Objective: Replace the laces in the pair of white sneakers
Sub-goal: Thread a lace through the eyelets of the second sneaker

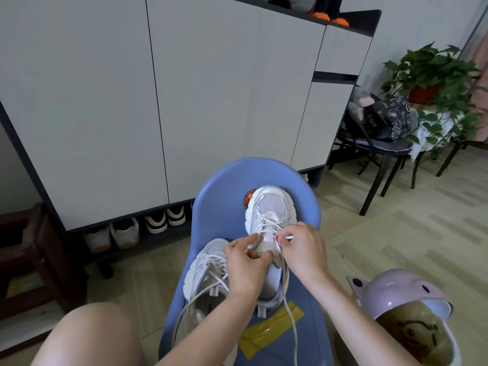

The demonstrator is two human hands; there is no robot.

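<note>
Two white sneakers lie on a blue plastic chair (216, 186). The far sneaker (272, 207) points away from me, partly laced with a white lace. My left hand (245, 262) grips its tongue and upper near the eyelets. My right hand (301, 249) pinches the white lace tip (286, 237) beside the right eyelets; the lace's other part trails down over the seat (291, 320). The near sneaker (208, 270) sits to the left, with loose white laces spilling toward my knee.
A yellow packet (269, 331) lies on the seat below the shoes. A pink lidded bin (406, 313) stands at the right. Behind is a grey shoe cabinet (184, 101) with shoes beneath it, and a black chair (380, 154) and potted plant (433, 75) at far right.
</note>
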